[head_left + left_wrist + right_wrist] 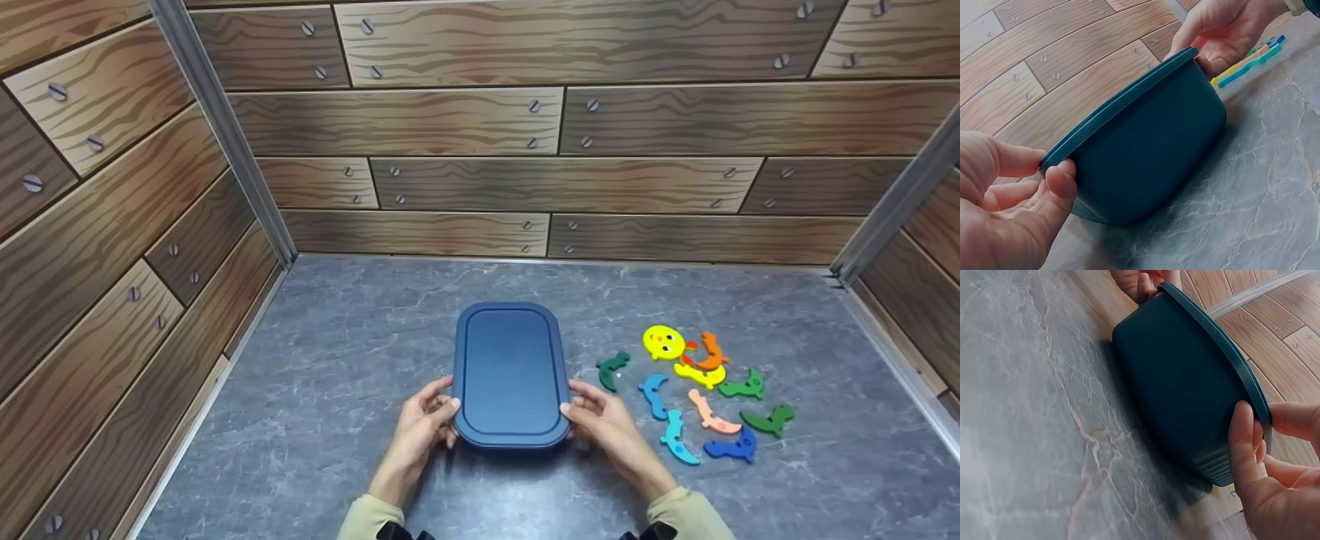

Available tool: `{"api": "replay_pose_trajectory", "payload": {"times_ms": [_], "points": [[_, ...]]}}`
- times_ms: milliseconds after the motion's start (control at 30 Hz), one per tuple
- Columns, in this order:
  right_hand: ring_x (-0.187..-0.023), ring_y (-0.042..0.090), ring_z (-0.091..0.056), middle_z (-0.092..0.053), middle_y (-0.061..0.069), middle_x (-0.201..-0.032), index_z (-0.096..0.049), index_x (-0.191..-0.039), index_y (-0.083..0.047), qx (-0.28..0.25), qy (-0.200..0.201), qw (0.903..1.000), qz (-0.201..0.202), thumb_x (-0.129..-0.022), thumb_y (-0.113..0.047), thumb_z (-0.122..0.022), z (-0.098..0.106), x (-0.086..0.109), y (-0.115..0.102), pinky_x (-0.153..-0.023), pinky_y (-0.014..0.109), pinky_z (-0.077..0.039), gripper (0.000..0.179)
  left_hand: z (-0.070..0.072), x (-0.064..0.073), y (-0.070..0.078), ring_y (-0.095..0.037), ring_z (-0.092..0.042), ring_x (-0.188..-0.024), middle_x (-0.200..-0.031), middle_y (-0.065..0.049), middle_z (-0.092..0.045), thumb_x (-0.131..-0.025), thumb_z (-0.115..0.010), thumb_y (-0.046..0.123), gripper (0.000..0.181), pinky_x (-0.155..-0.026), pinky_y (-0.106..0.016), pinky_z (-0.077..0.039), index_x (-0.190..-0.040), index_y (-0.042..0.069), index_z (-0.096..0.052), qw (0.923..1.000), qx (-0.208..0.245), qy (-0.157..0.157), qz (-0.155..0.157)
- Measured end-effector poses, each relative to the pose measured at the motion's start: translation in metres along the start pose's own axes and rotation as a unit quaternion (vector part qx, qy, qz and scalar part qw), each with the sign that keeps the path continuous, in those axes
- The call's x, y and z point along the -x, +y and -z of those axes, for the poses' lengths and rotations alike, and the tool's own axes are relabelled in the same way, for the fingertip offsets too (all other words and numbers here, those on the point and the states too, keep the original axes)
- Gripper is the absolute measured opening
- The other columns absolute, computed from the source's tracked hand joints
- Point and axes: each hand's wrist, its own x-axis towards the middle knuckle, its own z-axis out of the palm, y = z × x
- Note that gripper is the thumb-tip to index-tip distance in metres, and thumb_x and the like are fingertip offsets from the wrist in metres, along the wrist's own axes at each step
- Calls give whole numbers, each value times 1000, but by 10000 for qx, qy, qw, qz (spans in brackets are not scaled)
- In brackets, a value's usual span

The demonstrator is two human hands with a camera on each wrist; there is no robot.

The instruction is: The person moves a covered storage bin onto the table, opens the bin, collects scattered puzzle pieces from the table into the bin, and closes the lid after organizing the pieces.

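A dark blue lidded box, longer than wide with rounded corners, is between both hands with its flat lid facing up. My left hand pinches its rim at the near left corner. At the near right corner, my right hand pinches the rim in the same way. Seen from the side in the left wrist view, the box wall is smooth and tapers toward the base. Fine ridges mark one end in the right wrist view. Whatever is inside stays hidden under the lid.
Several colourful flat animal-shaped pieces lie right of the box, including a dark green piece, an orange piece and a blue piece. Among them is a round yellow face piece. Wood-patterned walls enclose the grey marbled tabletop.
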Motion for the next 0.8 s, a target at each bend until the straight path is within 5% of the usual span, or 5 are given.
{"api": "replay_pose_trajectory", "payload": {"times_ms": [800], "points": [[-83,23,-65,-64,17,-107,-39,-143,6,0,108,9993,-358,-93,-14,-68,20,10,0,-72,34,-57,61,-14,-1,-10,-12,-51,-54,-89,-9,-56,-93,-60,-2,59,-45,-21,-43,-144,-13,-33,9970,602,-422,241]]}}
